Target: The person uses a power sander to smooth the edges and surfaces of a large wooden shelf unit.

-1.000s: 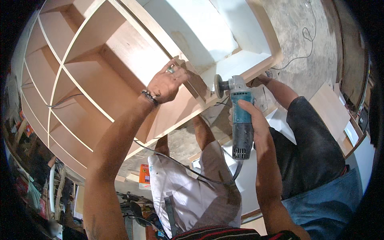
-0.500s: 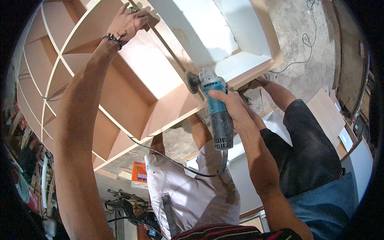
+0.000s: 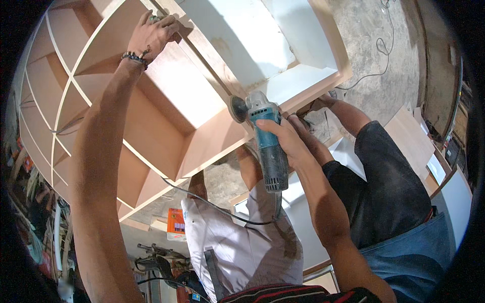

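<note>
Grinder (image 3: 269,151) sits mid-scene in the right hand (image 3: 286,136), its head pointing far and its tail near. Nearest is the striped shirt (image 3: 278,294) of the wearer, with white shorts (image 3: 227,245) just beyond. To the near right stands a co-worker, in a blue top (image 3: 404,255) and black shorts (image 3: 386,174). A small orange box (image 3: 175,221) lies left of the white shorts.

From the tail of the grinder a dark cord (image 3: 235,216) loops left to the near edge of the cabinet (image 3: 214,154). The right hand is closed round the casing, thumb laid along its upper face. At the head, the round disc (image 3: 238,109) faces left, close by the near end of a wooden rail (image 3: 221,69) — whether it touches, I cannot tell.

Left of the rail the cabinet shows wooden compartments; right of it is a white bay (image 3: 303,81). One leg (image 3: 348,116) of the co-worker reaches past the bay's near right corner, and loose boards (image 3: 406,139) lie farther right.

Farther off, the left hand (image 3: 156,35) is at the rail, fingers bent, a dark bracelet (image 3: 135,59) on its wrist — I cannot tell whether it grips anything. A thin wire (image 3: 381,50) curls over the floor (image 3: 364,30) at the far right.
</note>
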`<state>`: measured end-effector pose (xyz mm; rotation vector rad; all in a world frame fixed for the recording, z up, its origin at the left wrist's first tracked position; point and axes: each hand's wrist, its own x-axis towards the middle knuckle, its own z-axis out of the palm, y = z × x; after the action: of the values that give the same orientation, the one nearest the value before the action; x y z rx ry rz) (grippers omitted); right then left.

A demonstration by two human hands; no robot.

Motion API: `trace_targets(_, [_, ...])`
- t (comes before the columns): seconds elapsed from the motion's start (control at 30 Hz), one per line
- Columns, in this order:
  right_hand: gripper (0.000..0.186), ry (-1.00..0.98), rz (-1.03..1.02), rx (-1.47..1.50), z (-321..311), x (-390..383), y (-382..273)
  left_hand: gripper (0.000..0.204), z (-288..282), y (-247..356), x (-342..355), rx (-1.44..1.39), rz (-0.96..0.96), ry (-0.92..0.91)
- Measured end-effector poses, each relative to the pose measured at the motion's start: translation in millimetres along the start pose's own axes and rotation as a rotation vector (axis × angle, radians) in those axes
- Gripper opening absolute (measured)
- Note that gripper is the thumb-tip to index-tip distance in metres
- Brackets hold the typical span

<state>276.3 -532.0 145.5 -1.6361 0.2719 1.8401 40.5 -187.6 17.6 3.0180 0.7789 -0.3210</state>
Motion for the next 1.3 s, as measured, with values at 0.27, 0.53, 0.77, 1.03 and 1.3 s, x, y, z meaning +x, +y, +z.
trace_targets(0.27, [0.044,-0.034,-0.039,-0.144,31.8,15.8,-32.9,0.058,11.0,26.4,-72.6,-0.298,-0.448,0.339])
trace_targets(0.53, [0.045,-0.132,-0.144,-0.14,63.7,55.2,-65.3,0.06,16.3,110.5,-162.6,-0.772,-0.608,0.188])
trace_targets(0.77, [0.054,-0.182,-0.151,-0.128,126.0,90.2,-115.0,0.068,2.6,180.3,-164.0,-0.947,-0.716,0.105])
trace_targets(1.03, [0.055,-0.083,-0.232,-0.018,73.3,50.3,-111.0,0.094,3.3,82.8,-50.3,-0.348,-0.399,0.242])
trace_targets(1.3, [0.051,0.24,-0.088,0.149,-46.0,-42.7,-21.4,0.062,-1.2,114.8,-37.6,-0.266,0.17,0.02])
